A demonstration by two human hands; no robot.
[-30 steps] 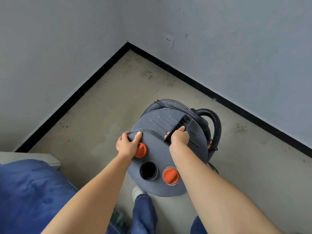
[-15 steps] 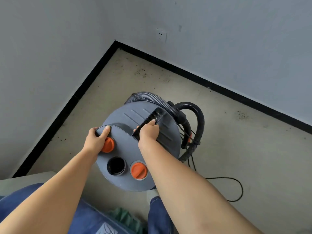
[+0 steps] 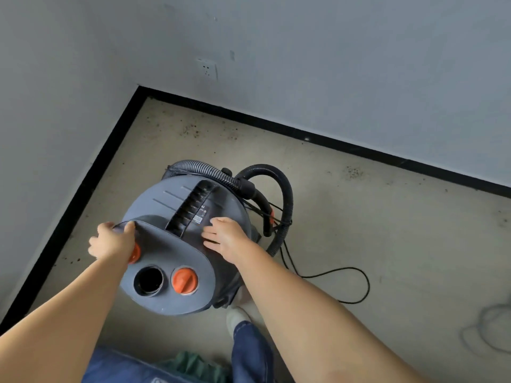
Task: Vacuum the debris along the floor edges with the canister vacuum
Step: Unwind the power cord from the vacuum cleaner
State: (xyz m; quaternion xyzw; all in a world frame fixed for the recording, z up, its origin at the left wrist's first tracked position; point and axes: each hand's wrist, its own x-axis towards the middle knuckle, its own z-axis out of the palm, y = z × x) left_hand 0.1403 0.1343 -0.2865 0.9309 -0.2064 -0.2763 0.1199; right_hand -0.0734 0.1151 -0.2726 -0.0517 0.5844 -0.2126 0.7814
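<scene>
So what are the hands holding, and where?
The left hand grips the canister vacuum by the rim of its grey lid. The right hand holds nothing; it lies flat on the lid beside the carry handle.

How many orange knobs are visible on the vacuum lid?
2. One knob sits right of the open port; another knob is partly covered by the left hand. Others could be hidden.
</scene>
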